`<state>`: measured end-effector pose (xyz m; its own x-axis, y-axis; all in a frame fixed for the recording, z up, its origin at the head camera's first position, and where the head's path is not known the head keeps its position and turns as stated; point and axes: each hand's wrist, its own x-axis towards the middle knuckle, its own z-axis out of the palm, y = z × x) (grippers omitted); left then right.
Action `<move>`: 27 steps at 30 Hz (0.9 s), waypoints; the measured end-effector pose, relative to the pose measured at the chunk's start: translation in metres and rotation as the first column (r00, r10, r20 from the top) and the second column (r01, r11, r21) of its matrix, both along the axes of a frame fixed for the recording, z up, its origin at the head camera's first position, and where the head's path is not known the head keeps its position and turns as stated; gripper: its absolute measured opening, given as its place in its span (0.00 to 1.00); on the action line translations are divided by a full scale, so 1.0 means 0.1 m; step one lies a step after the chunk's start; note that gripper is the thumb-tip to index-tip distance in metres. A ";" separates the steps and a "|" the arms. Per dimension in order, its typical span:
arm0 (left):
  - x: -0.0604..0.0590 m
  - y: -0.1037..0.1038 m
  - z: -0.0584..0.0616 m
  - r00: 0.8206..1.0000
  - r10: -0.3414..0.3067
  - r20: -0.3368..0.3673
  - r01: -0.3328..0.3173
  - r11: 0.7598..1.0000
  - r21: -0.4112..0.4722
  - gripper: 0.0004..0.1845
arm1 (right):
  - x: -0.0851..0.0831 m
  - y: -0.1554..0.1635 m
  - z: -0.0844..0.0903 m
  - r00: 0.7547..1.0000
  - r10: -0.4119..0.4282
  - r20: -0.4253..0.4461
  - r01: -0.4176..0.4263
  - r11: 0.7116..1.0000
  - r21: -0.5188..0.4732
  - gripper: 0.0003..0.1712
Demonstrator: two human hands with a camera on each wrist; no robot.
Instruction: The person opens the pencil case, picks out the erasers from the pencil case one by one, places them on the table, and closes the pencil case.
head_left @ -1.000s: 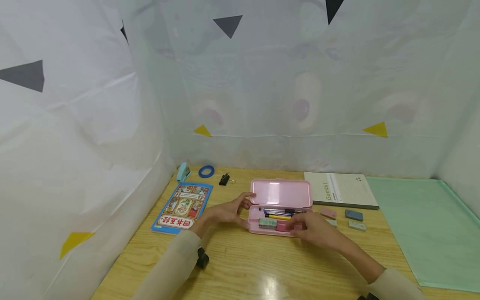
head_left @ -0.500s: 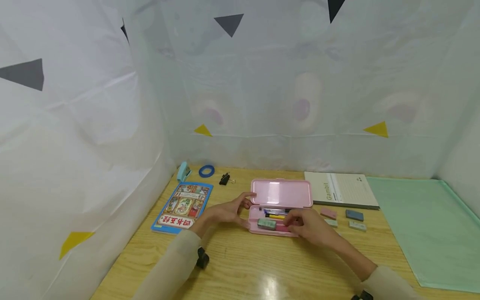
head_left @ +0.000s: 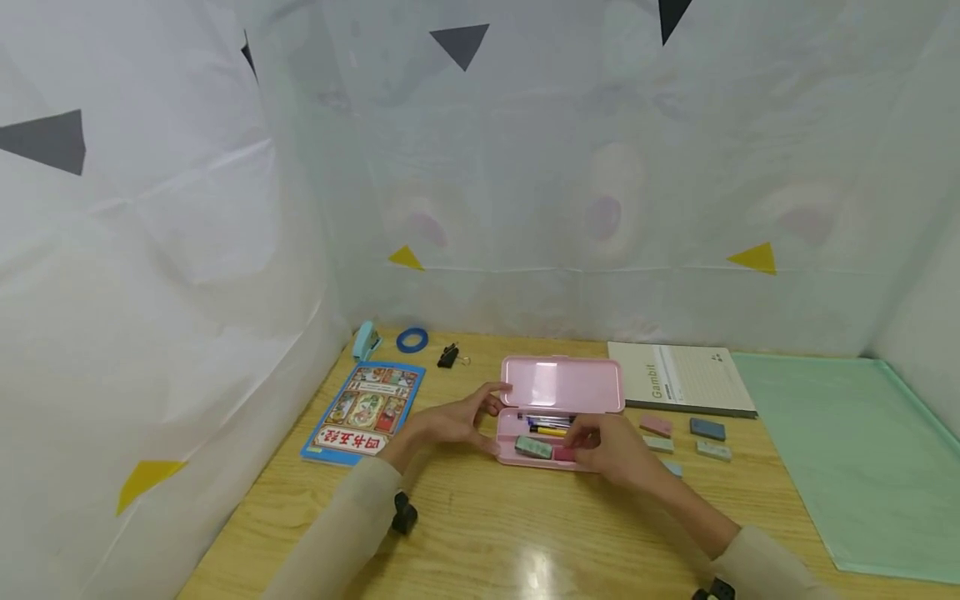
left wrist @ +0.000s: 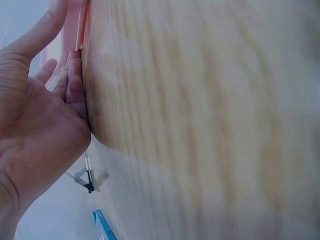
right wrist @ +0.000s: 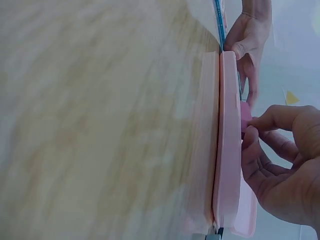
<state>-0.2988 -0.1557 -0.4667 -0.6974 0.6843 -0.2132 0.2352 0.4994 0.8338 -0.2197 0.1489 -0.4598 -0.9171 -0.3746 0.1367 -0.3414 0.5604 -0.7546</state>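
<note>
— On the table, mid-way along, your pencil case (head_left: 558, 412) lies open, long axis left to right, lid hinged back toward the wall. What's changed?

— Your right hand (head_left: 611, 450) has moved left over the tray, pinching a pink eraser (right wrist: 245, 116); seemingly it's going in. Your left hand (head_left: 450, 423) still steadies the case's left end, fingers relaxed and straight.

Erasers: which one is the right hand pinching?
The pink eraser inside the open pencil case, pinched by the right hand; the green eraser beside it and the loose erasers on the table lie untouched.
</note>
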 end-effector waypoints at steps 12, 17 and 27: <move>-0.01 0.01 0.01 1.000 -0.004 0.000 0.004 1.000 -0.006 0.54 | 0.06 0.41 0.10 0.988 -0.104 0.118 0.109 0.993 -0.040 0.06; -0.02 0.01 0.00 1.000 -0.005 0.002 0.005 1.000 0.003 0.54 | 0.10 0.70 0.12 0.983 -0.140 0.117 0.146 0.988 -0.047 0.05; -0.01 0.01 0.02 1.000 0.004 0.011 -0.004 1.000 0.004 0.54 | 0.22 1.28 0.11 0.974 -0.197 0.111 0.198 0.980 -0.003 0.09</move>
